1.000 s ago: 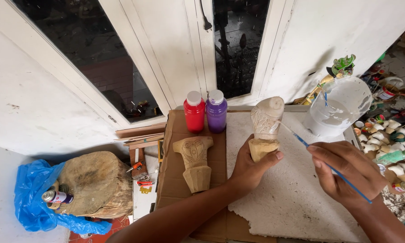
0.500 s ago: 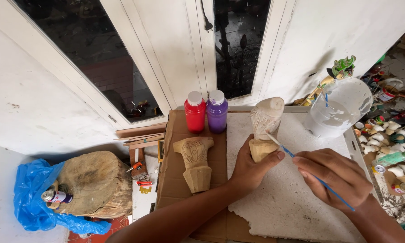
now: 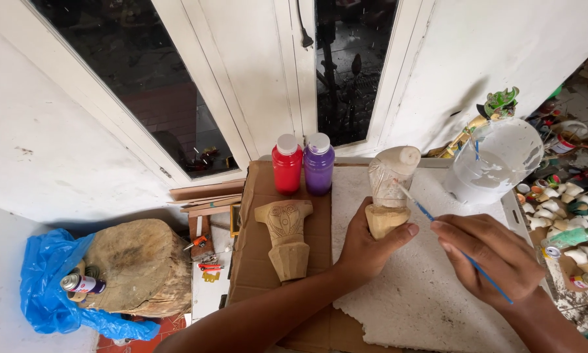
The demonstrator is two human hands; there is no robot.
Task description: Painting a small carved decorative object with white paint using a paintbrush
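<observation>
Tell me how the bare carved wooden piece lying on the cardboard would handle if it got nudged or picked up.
The carved wooden piece looks like solid wood, so probably stiff and fairly heavy for its size. It lies on its side on the cardboard; its wide, flat-looking head would likely stop it rolling. Unpainted wood should give a sure, non-slippery grip.

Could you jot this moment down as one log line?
left hand: grips wooden carving upright | right hand: holds blue brush, tip on carving | nearby: paint bucket
</observation>
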